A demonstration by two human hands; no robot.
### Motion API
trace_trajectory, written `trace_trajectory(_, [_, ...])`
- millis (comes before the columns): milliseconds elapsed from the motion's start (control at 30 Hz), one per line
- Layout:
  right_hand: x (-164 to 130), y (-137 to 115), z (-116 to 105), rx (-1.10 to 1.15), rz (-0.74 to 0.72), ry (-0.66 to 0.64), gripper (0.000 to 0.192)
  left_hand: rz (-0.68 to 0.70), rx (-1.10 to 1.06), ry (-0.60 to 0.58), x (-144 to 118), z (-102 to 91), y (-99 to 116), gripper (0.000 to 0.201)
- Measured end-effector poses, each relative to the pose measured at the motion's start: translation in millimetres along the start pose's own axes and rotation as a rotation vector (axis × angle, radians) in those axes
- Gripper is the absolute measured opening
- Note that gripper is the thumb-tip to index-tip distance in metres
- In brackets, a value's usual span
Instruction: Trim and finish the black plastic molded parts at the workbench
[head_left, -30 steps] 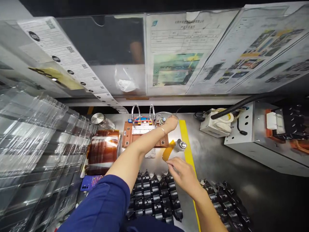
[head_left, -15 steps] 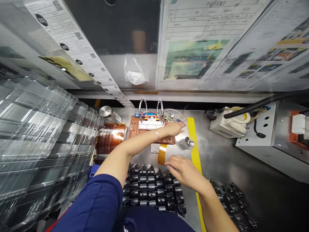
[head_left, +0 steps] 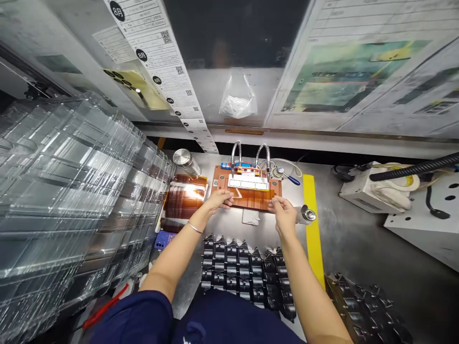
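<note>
An amber see-through film strip (head_left: 251, 198) stretches level between my two hands over the front of a brown fixture (head_left: 218, 173). My left hand (head_left: 219, 200) pinches its left end, and my right hand (head_left: 283, 212) pinches the right end. Just behind the film lies a white perforated bar (head_left: 248, 182) on the fixture, below two bent metal hoses (head_left: 263, 149). A blue-handled lever (head_left: 293, 180) sticks out at the fixture's right. Whether the film touches the fixture I cannot tell.
Stacked amber sheets (head_left: 184, 200) and a lidded glass jar (head_left: 186, 161) are left of the fixture. A metal-topped bottle (head_left: 306, 215) stands beside my right hand. Black plastic trays (head_left: 247, 272) lie nearest me. Clear trays (head_left: 79, 191) pile up at far left, with a blue phone (head_left: 164, 240) nearby.
My left hand has come back from the lever side to the fixture's left and taken the film's other end. My right hand has raised the film across the fixture. The view has shifted.
</note>
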State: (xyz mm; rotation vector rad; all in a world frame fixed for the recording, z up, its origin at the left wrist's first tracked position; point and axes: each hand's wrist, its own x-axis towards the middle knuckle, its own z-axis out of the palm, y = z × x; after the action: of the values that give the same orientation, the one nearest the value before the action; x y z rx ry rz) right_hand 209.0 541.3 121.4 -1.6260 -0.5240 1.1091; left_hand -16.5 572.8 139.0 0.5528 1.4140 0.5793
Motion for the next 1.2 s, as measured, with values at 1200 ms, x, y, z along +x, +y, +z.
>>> trace_trajectory(1200, [43,8,27,-0.157,0.222,-0.035,0.024,0.029,0.085,0.18,51,-6.8,20,0.027])
